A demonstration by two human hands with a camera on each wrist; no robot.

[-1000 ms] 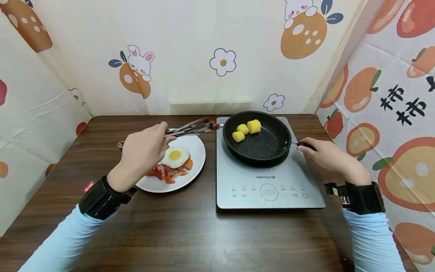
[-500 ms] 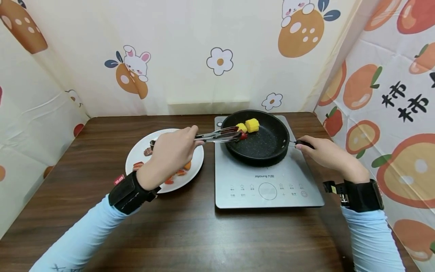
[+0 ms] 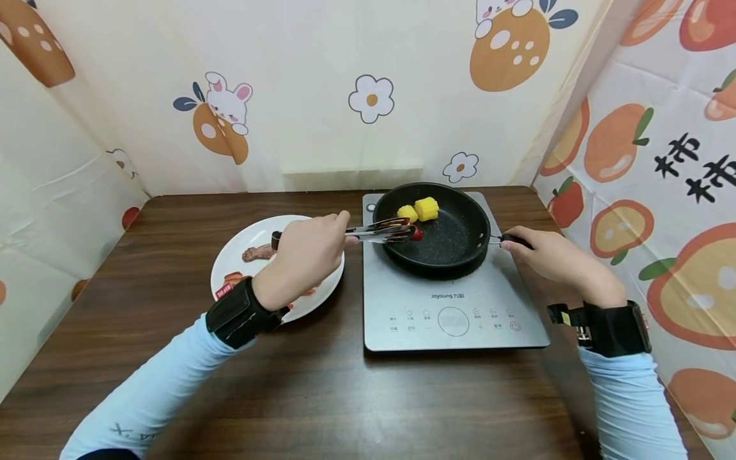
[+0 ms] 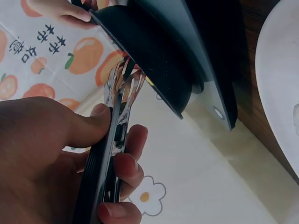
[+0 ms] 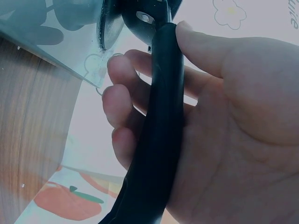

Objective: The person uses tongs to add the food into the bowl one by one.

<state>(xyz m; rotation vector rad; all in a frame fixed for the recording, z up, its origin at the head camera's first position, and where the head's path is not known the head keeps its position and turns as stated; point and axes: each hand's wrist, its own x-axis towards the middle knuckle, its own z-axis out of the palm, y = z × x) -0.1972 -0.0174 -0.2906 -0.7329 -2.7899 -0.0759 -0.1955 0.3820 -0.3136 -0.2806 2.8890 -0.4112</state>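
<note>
My left hand (image 3: 307, 255) grips metal tongs (image 3: 376, 231), which have dark handles, with the thumb along one side and the fingers round the other, as the left wrist view shows. The tips of the tongs reach over the near left of a black frying pan (image 3: 460, 239), with a small red piece of food (image 3: 417, 234) at their end. Two yellow corn chunks (image 3: 427, 208) show in the pan; the tongs cover the spot in front of them. My right hand (image 3: 554, 259) holds the pan by its black handle (image 5: 166, 93), fingers curled round it.
The pan sits on a silver induction cooker (image 3: 414, 319) with a touch panel. Left of it stands a white plate (image 3: 221, 259) with meat (image 3: 257, 253) and other food, partly behind my left arm. Patterned cloth walls (image 3: 322, 128) border the wooden table (image 3: 322, 396).
My left hand has moved right from above the plate, carrying the tongs and red piece over the pan. The tongs now cover one of the corn chunks. My right hand stays on the handle.
</note>
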